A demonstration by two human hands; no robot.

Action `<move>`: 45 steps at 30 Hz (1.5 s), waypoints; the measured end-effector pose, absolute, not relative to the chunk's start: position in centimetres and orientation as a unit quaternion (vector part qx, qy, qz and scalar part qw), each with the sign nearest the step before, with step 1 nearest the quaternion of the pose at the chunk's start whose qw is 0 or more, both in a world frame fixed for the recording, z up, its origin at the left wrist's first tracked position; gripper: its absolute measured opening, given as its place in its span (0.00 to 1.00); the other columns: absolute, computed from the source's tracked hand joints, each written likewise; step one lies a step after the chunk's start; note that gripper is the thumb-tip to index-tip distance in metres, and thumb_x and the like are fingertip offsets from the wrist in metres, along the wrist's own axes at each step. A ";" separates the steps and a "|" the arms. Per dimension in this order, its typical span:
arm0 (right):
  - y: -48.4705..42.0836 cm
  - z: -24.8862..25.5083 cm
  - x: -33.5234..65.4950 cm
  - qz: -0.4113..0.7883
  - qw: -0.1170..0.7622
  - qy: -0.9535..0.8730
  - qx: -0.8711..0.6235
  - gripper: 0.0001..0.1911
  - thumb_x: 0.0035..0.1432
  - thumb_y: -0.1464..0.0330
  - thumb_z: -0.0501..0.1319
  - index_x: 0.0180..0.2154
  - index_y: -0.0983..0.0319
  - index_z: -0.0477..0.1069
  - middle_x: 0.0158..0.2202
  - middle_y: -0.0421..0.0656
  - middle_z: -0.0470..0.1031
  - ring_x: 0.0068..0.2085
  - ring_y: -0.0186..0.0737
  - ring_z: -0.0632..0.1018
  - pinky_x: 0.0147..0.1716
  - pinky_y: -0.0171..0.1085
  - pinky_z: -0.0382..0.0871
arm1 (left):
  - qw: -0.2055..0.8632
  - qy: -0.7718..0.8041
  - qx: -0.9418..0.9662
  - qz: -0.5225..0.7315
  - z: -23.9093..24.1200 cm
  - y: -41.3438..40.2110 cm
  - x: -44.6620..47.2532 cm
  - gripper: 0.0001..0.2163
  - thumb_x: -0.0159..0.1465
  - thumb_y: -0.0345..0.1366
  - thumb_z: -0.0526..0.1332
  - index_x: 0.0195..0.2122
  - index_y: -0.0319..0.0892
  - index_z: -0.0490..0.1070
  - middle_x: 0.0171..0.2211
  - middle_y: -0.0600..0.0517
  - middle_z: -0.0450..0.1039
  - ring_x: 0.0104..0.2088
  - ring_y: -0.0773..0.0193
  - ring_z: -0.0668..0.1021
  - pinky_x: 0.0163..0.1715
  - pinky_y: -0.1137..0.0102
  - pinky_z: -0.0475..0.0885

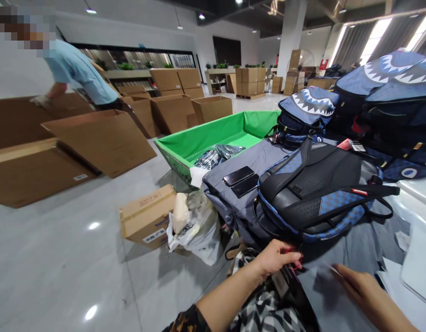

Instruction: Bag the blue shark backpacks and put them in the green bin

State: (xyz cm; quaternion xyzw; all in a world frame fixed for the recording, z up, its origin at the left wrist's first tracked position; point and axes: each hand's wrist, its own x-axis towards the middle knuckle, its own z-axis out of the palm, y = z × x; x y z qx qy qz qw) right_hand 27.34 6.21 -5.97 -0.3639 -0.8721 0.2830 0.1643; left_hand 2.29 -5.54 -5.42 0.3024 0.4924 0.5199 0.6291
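A black and blue checkered backpack (320,193) lies back-side up on a grey cloth-covered table (254,159). My left hand (277,257) is at its near bottom edge, fingers pinched on a small red tag or pull there. My right hand (358,286) rests on the grey cloth to the right, fingers stretched toward the left hand, holding nothing that I can make out. Two dark phones (241,180) lie on the cloth left of the backpack.
Several shark-mouth backpacks (389,92) are piled at the back right. A green-lined bin (213,133) holds plastic-wrapped items. On the floor stand a small carton (147,214) and a plastic bag (195,228). A person in a light blue shirt (78,69) bends over large cardboard boxes (102,138).
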 end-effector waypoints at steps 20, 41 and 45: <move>4.0 -4.7 18.0 0.448 0.271 -0.726 -0.447 0.27 0.38 0.45 0.69 0.30 0.61 0.74 0.28 0.49 0.81 0.31 0.51 0.81 0.34 0.43 0.78 | 0.167 0.688 0.560 0.430 -8.0 -8.9 7.0 0.08 0.67 0.41 0.61 0.37 0.42 0.74 0.32 0.48 0.77 0.31 0.58 0.79 0.32 0.67 0.70; 3.3 -0.6 19.7 -0.111 0.351 -0.903 -0.223 0.24 0.75 0.56 0.48 0.38 0.60 0.78 0.30 0.37 0.77 0.23 0.28 0.75 0.21 0.31 0.61 | 0.545 0.499 -0.146 0.658 -7.0 -1.8 7.3 0.04 0.53 0.27 0.63 0.30 0.41 0.71 0.20 0.54 0.70 0.21 0.65 0.71 0.26 0.69 0.67; 1.9 0.4 17.4 -0.208 0.328 -0.897 -0.210 0.26 0.77 0.60 0.44 0.34 0.61 0.75 0.26 0.38 0.74 0.24 0.32 0.72 0.23 0.36 0.57 | 0.539 0.485 -0.166 0.669 -6.6 -2.6 7.4 0.11 0.49 0.28 0.64 0.34 0.42 0.70 0.21 0.55 0.72 0.22 0.65 0.72 0.26 0.70 0.68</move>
